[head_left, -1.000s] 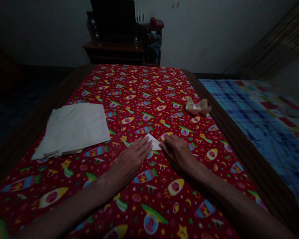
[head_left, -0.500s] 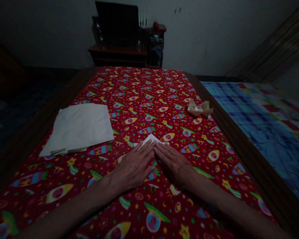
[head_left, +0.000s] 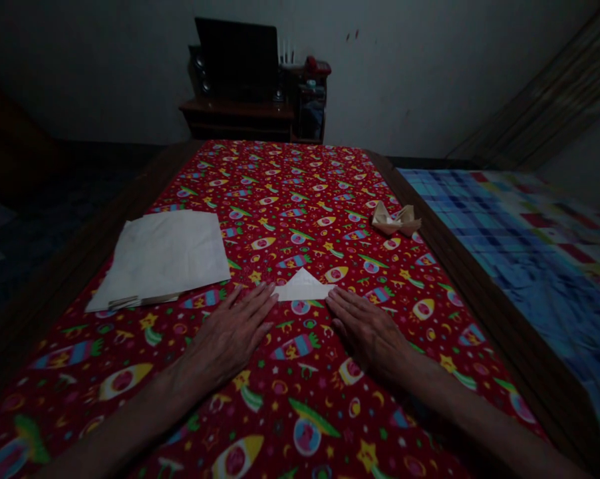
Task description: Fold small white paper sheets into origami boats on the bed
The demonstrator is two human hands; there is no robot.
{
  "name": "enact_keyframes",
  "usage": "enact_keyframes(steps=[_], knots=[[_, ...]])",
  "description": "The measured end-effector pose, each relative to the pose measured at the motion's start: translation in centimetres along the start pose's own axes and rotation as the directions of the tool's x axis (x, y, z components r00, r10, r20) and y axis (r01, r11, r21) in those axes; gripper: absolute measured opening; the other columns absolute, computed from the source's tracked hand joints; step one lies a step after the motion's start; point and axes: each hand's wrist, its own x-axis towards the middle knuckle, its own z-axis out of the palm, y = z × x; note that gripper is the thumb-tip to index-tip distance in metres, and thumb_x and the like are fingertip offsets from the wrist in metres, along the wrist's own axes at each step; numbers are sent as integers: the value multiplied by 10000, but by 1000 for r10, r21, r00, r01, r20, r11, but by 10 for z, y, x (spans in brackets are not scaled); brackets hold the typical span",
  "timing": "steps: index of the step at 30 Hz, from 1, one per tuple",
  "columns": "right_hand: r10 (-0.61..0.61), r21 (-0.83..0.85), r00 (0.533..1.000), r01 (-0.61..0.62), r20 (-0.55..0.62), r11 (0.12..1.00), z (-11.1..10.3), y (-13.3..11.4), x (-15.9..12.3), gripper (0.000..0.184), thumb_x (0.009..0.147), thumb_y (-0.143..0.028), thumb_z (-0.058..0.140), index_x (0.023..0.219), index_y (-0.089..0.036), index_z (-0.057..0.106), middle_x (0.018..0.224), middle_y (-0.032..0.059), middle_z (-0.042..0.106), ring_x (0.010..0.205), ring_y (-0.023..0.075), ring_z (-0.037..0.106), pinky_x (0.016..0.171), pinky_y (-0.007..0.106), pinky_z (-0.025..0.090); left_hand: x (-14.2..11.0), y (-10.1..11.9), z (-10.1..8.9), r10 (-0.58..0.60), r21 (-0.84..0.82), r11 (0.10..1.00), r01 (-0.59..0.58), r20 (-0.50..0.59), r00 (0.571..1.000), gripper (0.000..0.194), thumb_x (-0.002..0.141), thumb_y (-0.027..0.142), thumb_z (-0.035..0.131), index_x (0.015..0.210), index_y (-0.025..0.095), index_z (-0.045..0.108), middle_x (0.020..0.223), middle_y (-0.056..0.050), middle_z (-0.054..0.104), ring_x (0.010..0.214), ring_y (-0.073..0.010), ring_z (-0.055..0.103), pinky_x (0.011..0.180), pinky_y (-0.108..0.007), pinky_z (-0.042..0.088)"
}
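Left hand (head_left: 235, 326): we rest it flat, fingers extended, gripping nothing, fingertips touching the folded paper (head_left: 302, 287).
Right hand (head_left: 367, 322): likewise, at its right end.

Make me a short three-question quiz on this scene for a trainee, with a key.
1. Multiple choice: what lies between the left hand and the right hand? A: a cup; B: folded white paper; C: a ball.
2. True or false: the stack of sheets lies on the red patterned cloth.
3. Fill in: the folded tan piece is nearer the ____ hand.

Key: 1 B; 2 true; 3 right.
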Motion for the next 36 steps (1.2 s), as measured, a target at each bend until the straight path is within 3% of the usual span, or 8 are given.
enact_keyframes(steps=[4,7,11,17,27,30,33,36], knots=[[-58,-132,998,53,-34,990,-2,-3,20,249,928,-160,405,1066,-85,599,1024,123,675,1004,220,593,920,395,470,2,-5,0,-30,-67,997,26,-52,998,372,940,239,365,1251,126,534,1339,-95,516,1258,-243,457,1041,-463,371],[-22,-245,993,49,113,968,-4,-12,44,193,914,-143,442,1032,-108,591,848,83,657,830,203,583,880,418,438,9,-9,1,-52,-129,991,38,-107,993,338,929,242,395,1164,119,605,1267,-100,583,1206,-231,510,1029,-424,410],[-43,-313,977,108,210,943,-5,-21,68,115,884,-133,484,948,-138,580,895,88,605,817,223,529,778,394,426,18,-12,-4,-89,-191,979,65,-121,989,306,928,235,404,1050,122,661,1178,-102,636,1102,-211,578,968,-357,468],[-58,-309,968,134,245,941,-4,-20,68,134,881,-95,467,963,-121,569,892,99,572,783,208,484,674,320,397,24,-13,-11,-161,-294,948,119,-122,979,273,931,226,409,1028,139,649,1037,-76,666,975,-191,600,886,-341,494],[-43,-281,982,94,183,955,0,-17,68,118,888,-125,472,951,-133,571,888,88,591,790,202,505,665,307,394,23,-14,-4,-248,-365,917,159,-211,946,281,902,221,411,1014,142,657,999,-94,677,946,-205,617,850,-364,515],[-9,-275,988,51,153,960,2,-13,68,108,875,-127,495,938,-142,581,872,79,609,781,196,525,629,292,385,24,-14,-3,-296,-393,897,200,-202,933,323,887,233,417,1117,137,622,1050,-106,671,969,-214,623,868,-380,511],[9,-264,998,7,60,965,5,-8,66,132,875,-151,499,971,-143,589,869,75,631,764,185,542,601,278,382,28,-11,-1,-378,-497,829,255,-163,911,423,869,293,441,1254,141,527,1118,-105,652,987,-219,630,862,-382,518],[-39,-255,996,17,-85,967,7,-5,65,176,899,-166,452,1005,-135,588,883,80,647,765,174,555,602,271,390,37,-2,-1,-430,-625,724,292,-78,899,445,865,362,442,1241,138,522,1096,-98,664,943,-216,650,806,-354,539]])
